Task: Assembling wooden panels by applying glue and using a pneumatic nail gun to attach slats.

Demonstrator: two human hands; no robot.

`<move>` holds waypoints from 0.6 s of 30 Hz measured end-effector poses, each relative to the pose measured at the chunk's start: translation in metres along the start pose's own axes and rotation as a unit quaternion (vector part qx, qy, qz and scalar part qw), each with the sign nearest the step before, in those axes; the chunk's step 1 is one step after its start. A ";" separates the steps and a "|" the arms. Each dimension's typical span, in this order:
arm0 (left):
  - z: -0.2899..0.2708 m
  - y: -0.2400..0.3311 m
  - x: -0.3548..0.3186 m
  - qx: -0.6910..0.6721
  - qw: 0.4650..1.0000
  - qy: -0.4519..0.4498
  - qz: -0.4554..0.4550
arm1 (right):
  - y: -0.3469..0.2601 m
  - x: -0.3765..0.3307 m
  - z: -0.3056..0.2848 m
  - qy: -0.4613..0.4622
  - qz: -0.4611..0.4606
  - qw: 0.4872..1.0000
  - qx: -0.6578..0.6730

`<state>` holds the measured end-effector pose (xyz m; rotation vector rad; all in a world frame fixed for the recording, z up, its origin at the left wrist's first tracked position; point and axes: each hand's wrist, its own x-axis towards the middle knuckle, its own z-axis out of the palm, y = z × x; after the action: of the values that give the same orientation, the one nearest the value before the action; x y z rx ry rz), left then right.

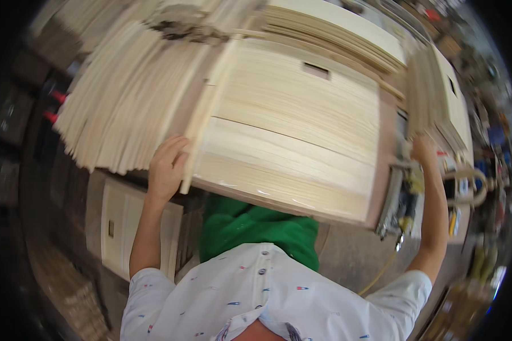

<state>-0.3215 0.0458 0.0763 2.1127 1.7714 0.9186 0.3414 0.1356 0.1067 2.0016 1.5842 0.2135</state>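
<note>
A pale wooden panel point(293, 139) with a small dark slot lies on the workbench in front of me. One seam runs across it. Along its left side lies a narrow wooden strip point(196, 145), its near end jutting past the bench edge. My left hand point(168, 165) has its fingers closed on that strip near this end. To the right, my right hand point(422, 149) is blurred beside the upper part of an air nail gun point(403, 196). Its fingers are mostly hidden, so a grip on the gun cannot be made out.
Many long wooden strips point(131, 96) are piled at the left. Stacked boards point(335, 28) stand behind the panel, and more slotted boards point(449, 102) at the right. A yellow hose point(378, 274) hangs from the nail gun. Lower left, below the bench, slotted panels point(131, 227) lean together.
</note>
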 end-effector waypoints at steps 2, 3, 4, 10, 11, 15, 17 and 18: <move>-0.014 -0.011 -0.011 0.013 0.999 0.016 -0.036 | 0.007 0.013 0.028 0.023 -0.019 0.999 -0.041; -0.019 -0.019 -0.015 0.031 0.998 0.025 -0.042 | 0.001 0.015 0.027 0.017 -0.027 0.999 -0.043; -0.024 -0.027 -0.016 0.047 0.997 0.030 -0.046 | -0.001 0.018 0.021 0.007 -0.032 0.998 -0.046; -0.011 -0.046 0.041 0.034 0.997 0.053 -0.034 | -0.035 -0.004 -0.042 0.083 -0.116 0.986 0.088; -0.004 -0.053 0.053 0.026 0.998 0.055 -0.033 | -0.044 -0.010 -0.050 0.086 -0.120 0.986 0.083; 0.031 -0.051 0.117 0.025 0.995 0.093 0.030 | -0.070 -0.073 -0.060 0.223 -0.124 0.881 0.398; 0.043 -0.049 0.150 0.046 0.996 0.062 0.038 | -0.087 -0.106 -0.064 0.166 -0.093 0.859 0.475; 0.054 -0.046 0.172 0.037 0.996 0.062 0.048 | -0.092 -0.124 -0.066 0.153 -0.077 0.849 0.500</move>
<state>-0.3140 0.2317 0.0624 2.2487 1.8014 1.0460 0.1983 0.0539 0.1398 2.6409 2.3609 -0.4998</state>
